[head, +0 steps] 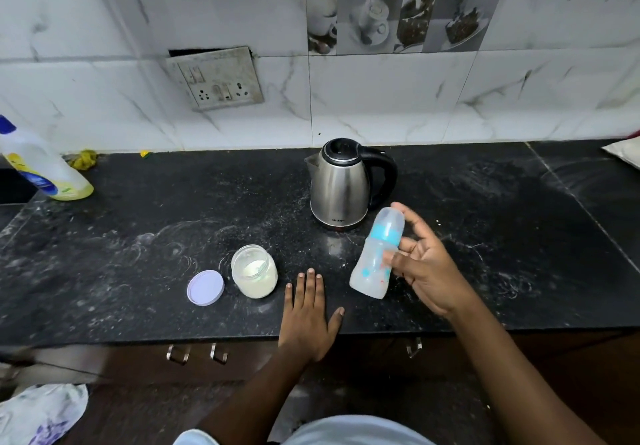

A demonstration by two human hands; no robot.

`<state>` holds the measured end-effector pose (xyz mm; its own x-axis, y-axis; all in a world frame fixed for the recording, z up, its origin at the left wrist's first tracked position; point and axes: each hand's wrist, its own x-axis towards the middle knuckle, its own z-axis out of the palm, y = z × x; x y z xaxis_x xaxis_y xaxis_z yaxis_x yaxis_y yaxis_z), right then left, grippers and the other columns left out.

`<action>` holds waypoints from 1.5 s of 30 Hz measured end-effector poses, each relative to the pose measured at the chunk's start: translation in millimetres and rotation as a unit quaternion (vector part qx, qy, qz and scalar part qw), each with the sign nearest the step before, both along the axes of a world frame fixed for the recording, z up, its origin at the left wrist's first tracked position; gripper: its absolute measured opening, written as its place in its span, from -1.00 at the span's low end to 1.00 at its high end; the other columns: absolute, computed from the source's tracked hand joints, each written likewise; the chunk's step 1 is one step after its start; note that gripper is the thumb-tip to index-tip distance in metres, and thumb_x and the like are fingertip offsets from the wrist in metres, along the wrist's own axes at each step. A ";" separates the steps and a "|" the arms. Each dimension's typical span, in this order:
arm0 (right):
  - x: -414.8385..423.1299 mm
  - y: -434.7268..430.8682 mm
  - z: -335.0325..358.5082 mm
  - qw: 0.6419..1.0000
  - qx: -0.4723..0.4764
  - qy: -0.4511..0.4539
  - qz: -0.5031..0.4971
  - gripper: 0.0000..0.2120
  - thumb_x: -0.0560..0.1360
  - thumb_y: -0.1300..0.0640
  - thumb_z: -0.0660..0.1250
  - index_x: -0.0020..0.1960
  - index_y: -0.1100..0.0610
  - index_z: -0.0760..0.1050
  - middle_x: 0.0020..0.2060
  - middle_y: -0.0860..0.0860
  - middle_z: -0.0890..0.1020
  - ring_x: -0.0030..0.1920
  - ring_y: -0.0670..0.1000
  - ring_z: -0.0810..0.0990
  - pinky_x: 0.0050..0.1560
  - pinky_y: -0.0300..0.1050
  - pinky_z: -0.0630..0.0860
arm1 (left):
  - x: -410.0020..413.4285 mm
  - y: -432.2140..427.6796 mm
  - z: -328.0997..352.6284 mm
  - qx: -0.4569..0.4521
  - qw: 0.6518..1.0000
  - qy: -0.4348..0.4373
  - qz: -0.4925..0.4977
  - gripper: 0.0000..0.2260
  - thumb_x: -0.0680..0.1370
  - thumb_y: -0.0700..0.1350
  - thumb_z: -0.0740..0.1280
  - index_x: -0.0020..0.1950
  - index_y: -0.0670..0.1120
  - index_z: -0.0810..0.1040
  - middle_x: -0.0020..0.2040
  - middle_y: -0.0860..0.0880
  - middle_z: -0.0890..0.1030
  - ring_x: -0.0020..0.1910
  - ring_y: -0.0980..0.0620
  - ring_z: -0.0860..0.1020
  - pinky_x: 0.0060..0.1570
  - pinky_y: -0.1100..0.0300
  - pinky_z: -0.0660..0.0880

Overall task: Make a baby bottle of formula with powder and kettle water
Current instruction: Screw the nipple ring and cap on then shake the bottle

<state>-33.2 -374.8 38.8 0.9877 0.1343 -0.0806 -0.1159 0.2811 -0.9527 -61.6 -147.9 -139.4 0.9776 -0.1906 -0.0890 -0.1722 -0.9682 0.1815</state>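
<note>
My right hand [424,264] grips a capped baby bottle [375,257] with a blue collar, tilted and lifted above the black counter [138,236]; the bottle looks blurred. Flat on the counter near its front edge lies my left hand [308,309], fingers spread, holding nothing. Left of that hand stands an open clear jar [254,270] with white powder inside. Its lilac lid [205,287] lies beside the jar on the left. A steel kettle [341,185] with a black handle stands behind the bottle, lid closed.
A dish soap bottle [41,167] stands at the far left by the sink edge. A wall socket panel [216,79] sits on the tiled backsplash. Drawer handles [197,353] show below the counter edge. A white cloth [41,413] lies at the lower left.
</note>
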 end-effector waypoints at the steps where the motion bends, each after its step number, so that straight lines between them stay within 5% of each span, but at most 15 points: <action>1: 0.3 0.3 -0.6 1.000 0.011 0.004 -0.019 -0.22 0.44 0.34 0.44 0.57 -0.06 0.31 0.22 0.23 0.68 0.19 0.15 0.69 0.19 0.09 0.66 | 0.3 0.1 -0.9 0.001 1.000 -0.004 0.001 -0.21 0.68 0.35 -0.07 0.72 -0.19 0.03 0.73 -0.19 -0.01 0.72 -0.20 -0.06 0.61 -0.18 -0.17; 10: 11.1 -7.8 7.4 0.996 0.044 0.005 -0.079 -0.27 0.46 0.34 0.42 0.56 -0.04 0.32 0.18 0.16 0.70 0.22 0.12 0.67 0.22 0.11 0.64 | 0.2 -0.2 -2.4 0.014 1.000 -0.006 0.002 -0.22 0.68 0.34 -0.02 0.69 -0.21 0.15 0.71 -0.21 0.11 0.71 -0.22 0.07 0.60 -0.19 -0.09; 14: 8.3 -3.8 5.5 1.000 0.011 0.003 -0.021 -0.25 0.44 0.35 0.44 0.54 -0.07 0.35 0.23 0.23 0.68 0.20 0.14 0.68 0.26 0.14 0.62 | 0.4 -0.8 -3.9 0.015 1.000 -0.009 0.003 -0.23 0.68 0.33 0.02 0.68 -0.22 0.20 0.70 -0.22 0.17 0.69 -0.23 0.13 0.59 -0.18 -0.06; 16: 7.8 -3.6 -0.6 0.996 0.047 0.022 -0.073 -0.27 0.46 0.34 0.42 0.55 -0.05 0.34 0.24 0.22 0.68 0.24 0.14 0.67 0.22 0.13 0.64 | 0.1 -0.8 -1.4 0.012 1.000 -0.004 0.002 -0.22 0.68 0.34 -0.02 0.70 -0.21 0.11 0.72 -0.21 0.07 0.71 -0.21 0.03 0.60 -0.17 -0.12; 21: 2.7 5.4 -4.6 0.999 0.026 0.012 -0.022 -0.26 0.46 0.37 0.42 0.55 -0.05 0.34 0.24 0.24 0.67 0.19 0.12 0.69 0.14 0.03 0.67 | -1.3 -1.0 6.6 0.019 1.000 0.014 -0.001 -0.21 0.67 0.35 -0.15 0.72 -0.15 -0.13 0.73 -0.15 -0.18 0.72 -0.15 -0.22 0.62 -0.15 -0.26; 29: 6.7 3.2 -2.7 0.997 0.039 0.015 -0.064 -0.22 0.44 0.34 0.44 0.56 -0.09 0.32 0.27 0.18 0.67 0.28 0.13 0.66 0.27 0.13 0.62 | -0.6 -0.6 5.2 0.012 1.000 0.013 -0.002 -0.21 0.66 0.36 -0.16 0.73 -0.15 -0.14 0.73 -0.15 -0.18 0.72 -0.15 -0.22 0.62 -0.16 -0.26; 45: 0.4 8.1 -3.3 0.999 0.018 0.008 -0.039 -0.23 0.41 0.36 0.47 0.53 -0.07 0.36 0.25 0.24 0.67 0.20 0.14 0.69 0.14 0.05 0.67 | -1.5 0.2 3.0 0.012 1.000 0.008 -0.005 -0.21 0.68 0.35 -0.13 0.72 -0.16 -0.12 0.73 -0.16 -0.16 0.72 -0.16 -0.19 0.62 -0.16 -0.25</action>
